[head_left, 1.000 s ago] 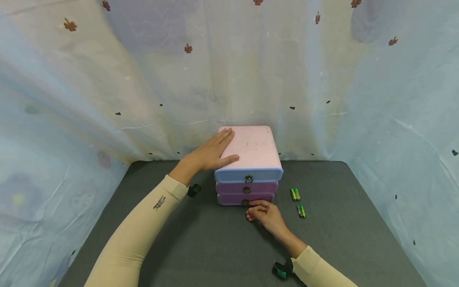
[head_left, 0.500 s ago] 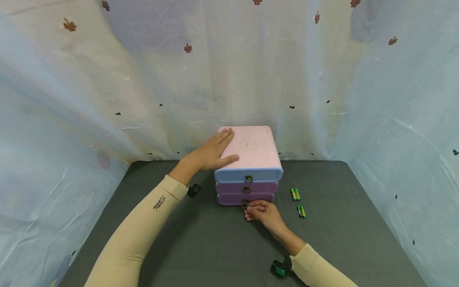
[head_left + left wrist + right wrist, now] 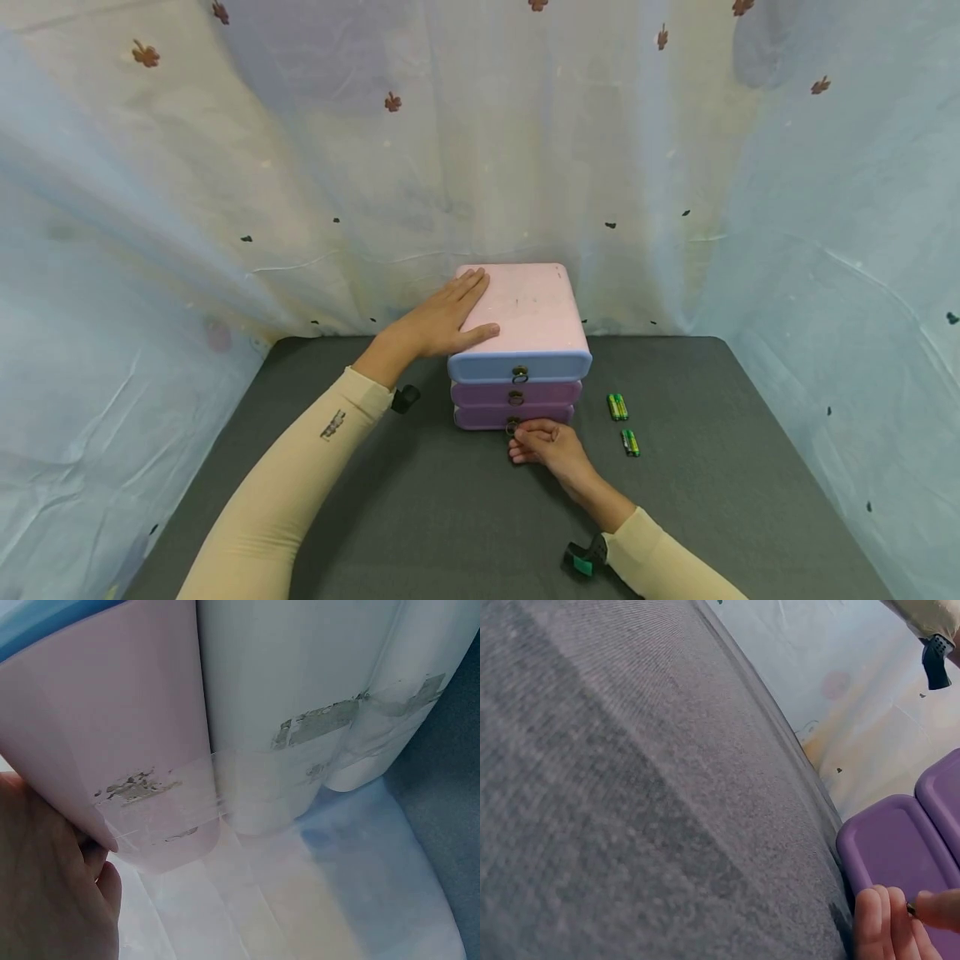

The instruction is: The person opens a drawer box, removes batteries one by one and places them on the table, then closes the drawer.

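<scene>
A small three-drawer cabinet stands at the back of the table, with a pink top [image 3: 528, 304], a blue top drawer [image 3: 521, 367] and two purple drawers below. My left hand [image 3: 442, 321] rests with spread fingers on the left part of the pink top. At the bottom purple drawer [image 3: 480, 418], my right hand [image 3: 555, 450] pinches the metal ring pull [image 3: 512, 427] between thumb and index finger. The right wrist view shows a bit of brass-coloured metal [image 3: 910, 909] between the fingertips. All three drawer fronts are pushed in.
Several green batteries lie right of the cabinet, one group [image 3: 617, 407] behind the other [image 3: 630, 442]. A patterned curtain [image 3: 480, 167] hangs behind the grey table [image 3: 450, 525]. In the left wrist view, clear tape [image 3: 217, 787] runs across the cabinet's side.
My right hand has shifted slightly left, and its thumb and index finger have taken hold of the bottom ring pull, which has swung outward. The left hand has stayed put.
</scene>
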Available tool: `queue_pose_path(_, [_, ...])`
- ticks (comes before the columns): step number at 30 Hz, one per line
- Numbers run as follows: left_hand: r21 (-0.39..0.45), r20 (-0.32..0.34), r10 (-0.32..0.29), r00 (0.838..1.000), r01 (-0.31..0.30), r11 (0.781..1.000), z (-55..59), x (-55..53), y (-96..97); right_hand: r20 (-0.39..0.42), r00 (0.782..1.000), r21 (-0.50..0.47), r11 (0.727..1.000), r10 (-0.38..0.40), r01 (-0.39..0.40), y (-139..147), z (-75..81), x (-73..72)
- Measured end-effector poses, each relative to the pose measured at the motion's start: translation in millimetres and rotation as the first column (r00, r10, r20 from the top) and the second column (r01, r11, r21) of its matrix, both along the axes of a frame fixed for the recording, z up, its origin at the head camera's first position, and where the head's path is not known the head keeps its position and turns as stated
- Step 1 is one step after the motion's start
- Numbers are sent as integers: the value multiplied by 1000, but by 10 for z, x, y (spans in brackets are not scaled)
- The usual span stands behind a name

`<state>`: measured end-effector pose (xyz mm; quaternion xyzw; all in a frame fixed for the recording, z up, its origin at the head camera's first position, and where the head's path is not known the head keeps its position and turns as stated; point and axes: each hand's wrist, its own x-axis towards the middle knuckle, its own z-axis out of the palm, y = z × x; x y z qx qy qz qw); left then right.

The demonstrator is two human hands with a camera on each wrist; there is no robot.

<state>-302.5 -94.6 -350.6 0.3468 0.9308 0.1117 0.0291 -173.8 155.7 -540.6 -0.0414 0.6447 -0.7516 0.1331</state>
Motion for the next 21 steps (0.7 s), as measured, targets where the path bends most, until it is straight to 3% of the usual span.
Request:
queue_pose_path(10, [1,-3,3,1000,-3,1000,0,13,2,14,999,20,998,-52,51,-16,-24,-25])
queue_pose_path(21, [3,-10,-1,1000,1,1000,-18,-5,-2,17,999,52,998,-40,39,-18,-20,-35])
